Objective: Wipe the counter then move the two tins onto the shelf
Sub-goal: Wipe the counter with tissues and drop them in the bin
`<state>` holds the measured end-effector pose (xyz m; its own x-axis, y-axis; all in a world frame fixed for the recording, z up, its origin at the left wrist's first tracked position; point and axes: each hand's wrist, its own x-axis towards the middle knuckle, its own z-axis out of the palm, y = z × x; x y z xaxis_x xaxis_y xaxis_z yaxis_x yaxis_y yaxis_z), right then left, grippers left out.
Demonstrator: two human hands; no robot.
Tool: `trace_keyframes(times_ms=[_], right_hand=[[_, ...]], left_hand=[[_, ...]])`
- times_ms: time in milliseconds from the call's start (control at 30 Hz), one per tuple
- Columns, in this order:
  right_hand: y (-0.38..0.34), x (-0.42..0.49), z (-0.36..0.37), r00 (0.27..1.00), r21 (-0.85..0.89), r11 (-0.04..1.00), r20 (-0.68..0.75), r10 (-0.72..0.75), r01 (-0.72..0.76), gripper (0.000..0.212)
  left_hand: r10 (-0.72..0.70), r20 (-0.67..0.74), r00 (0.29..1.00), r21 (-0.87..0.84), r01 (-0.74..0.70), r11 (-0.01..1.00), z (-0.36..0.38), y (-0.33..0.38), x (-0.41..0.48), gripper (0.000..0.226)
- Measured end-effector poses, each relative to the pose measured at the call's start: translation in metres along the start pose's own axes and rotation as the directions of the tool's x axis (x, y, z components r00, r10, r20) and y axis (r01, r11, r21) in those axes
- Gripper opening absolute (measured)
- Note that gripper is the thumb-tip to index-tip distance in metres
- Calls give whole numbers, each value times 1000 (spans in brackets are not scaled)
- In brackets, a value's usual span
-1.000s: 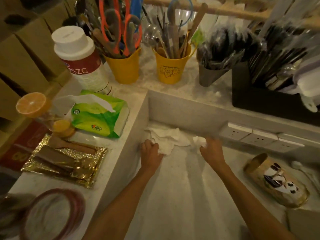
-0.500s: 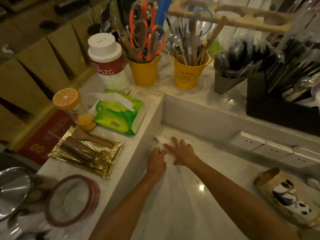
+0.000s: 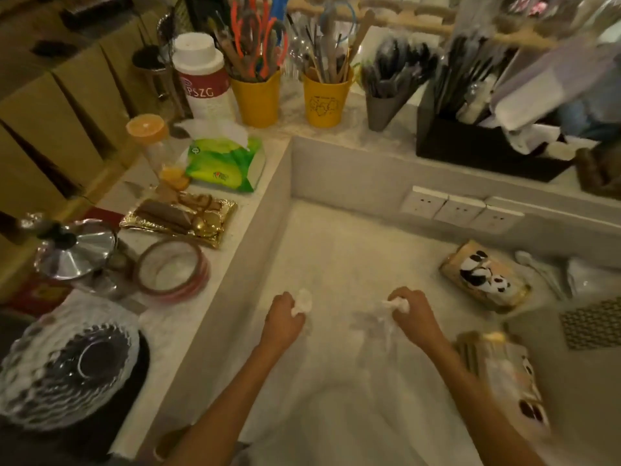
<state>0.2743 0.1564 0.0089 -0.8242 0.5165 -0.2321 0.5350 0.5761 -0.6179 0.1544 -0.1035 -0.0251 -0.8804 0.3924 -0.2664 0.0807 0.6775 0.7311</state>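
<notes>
Two bare hands work low over the pale speckled stone surface [image 3: 336, 264], each curled shut around its own wad of crumpled white tissue. The left hand [image 3: 284, 322] pinches a small white tissue ball [image 3: 302, 302] that pokes out past its knuckles; the right hand [image 3: 415, 312] clutches a looser white tissue wad [image 3: 391, 306] whose tail trails down onto the stone. Held this way, knuckles forward and paper beneath or ahead of the fingers, the tissues serve as wiping pads, so the wiping step looks to be in progress or near its end, though motion blur hides whether the paper presses the stone.

Both tins lie on their sides off to the right, probably parked clear of the wiped patch. The gold cylindrical tin with panda pictures [image 3: 485, 277] rests near the wall sockets [image 3: 460, 210], well apart from the right hand; its long axis runs diagonally, from upper left to lower right. The second gold panda tin [image 3: 504, 375] lies just beside the right forearm, blurred, its long axis running from upper left down toward the bottom right corner.

Neither tin is on the raised stone shelf [image 3: 268, 169] to the left, which is crowded near the green tissue pack [image 3: 225, 163]; they will likely need standing upright there.
</notes>
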Motion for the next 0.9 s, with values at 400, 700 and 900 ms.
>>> trace_keyframes(times_ms=[400, 700, 900], right_hand=[[52, -212, 54, 812, 498, 663, 494, 312, -558, 22], [-7, -282, 98, 717, 75, 924, 656, 237, -374, 55], [-4, -320, 118, 770, -4, 999, 637, -24, 35, 48]], left_hand=[[-323, 94, 942, -43, 328, 944, 17, -54, -250, 13], [-777, 117, 618, -300, 768, 566, 3, -112, -396, 41], [-719, 11, 695, -350, 676, 648, -8, -120, -446, 24]])
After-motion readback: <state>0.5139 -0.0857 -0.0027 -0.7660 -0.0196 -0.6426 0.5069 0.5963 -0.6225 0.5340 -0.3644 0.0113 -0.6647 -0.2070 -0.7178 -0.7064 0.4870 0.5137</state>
